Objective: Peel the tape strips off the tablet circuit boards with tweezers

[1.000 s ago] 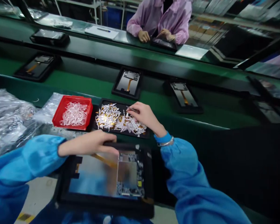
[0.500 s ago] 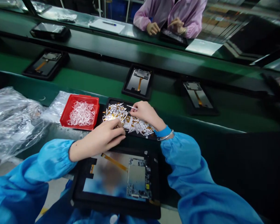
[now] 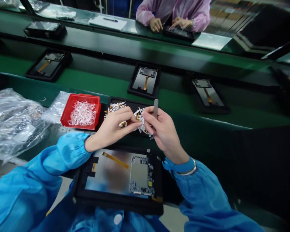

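Note:
My left hand (image 3: pixel 113 129) is raised over the black tray of small white and gold strips (image 3: pixel 125 104), its fingers pinched on one small strip (image 3: pixel 138 119). My right hand (image 3: pixel 160 130) meets it fingertip to fingertip and holds metal tweezers (image 3: pixel 155 108) upright in a closed grip. Below both hands lies an open tablet (image 3: pixel 120 175) in a black holder, showing a silver back, a gold flex cable and a circuit board. A red bin of white strips (image 3: pixel 81 111) stands left of the black tray.
Crumpled clear plastic bags (image 3: pixel 13 119) lie at the left. Three more open tablets in black holders (image 3: pixel 145 80) sit on the green conveyor belt behind. Across the line a person in a pink coat (image 3: pixel 174 13) handles another tablet beside a notepad with a pen (image 3: pixel 108 22).
My left hand left the tablet, reached into the strip tray and lifted with a strip. My right hand rose from the tray, turned the tweezers upright and came to meet the left.

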### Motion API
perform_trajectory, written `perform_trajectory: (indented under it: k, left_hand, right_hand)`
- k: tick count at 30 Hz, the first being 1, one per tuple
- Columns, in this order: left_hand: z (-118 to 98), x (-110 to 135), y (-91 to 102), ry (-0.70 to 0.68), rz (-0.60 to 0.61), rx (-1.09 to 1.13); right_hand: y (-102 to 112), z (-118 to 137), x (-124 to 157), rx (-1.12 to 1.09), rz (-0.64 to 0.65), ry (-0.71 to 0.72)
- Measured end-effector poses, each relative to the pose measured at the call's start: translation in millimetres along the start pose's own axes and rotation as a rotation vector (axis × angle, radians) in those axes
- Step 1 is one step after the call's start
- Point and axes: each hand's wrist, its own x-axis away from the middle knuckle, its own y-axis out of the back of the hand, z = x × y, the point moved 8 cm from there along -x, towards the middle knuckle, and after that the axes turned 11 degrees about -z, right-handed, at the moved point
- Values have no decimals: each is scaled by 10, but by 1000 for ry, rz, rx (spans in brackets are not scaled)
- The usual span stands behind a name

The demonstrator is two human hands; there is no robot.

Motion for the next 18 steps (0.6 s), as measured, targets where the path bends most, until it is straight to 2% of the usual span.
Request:
perform_trajectory:
  k: [3,6,9,13,15,16,18]
  left_hand:
    - [-140,65,-18,-73,49,-49]
    - [-280,134,-49,-228,95,-175]
    - [-360,237,-154,-342,179,-258]
    - [-438,386,-244,-426,299,-318]
    - [-388,416,-141,-402,335,-366]
    - [-315,406,-21,-367,317,-427]
    - [-109,362,350,-289,209,-574]
  right_hand:
    - [77,127,188,117,1,213]
    - [89,216,406,287,131,377]
    - [172,237,549,369,184,425]
    - [334,191,659,539,164,453]
    - [443,140,707,585,140,442]
    - [498,116,732,600,126,444]
    - [579,73,789,652,113,480]
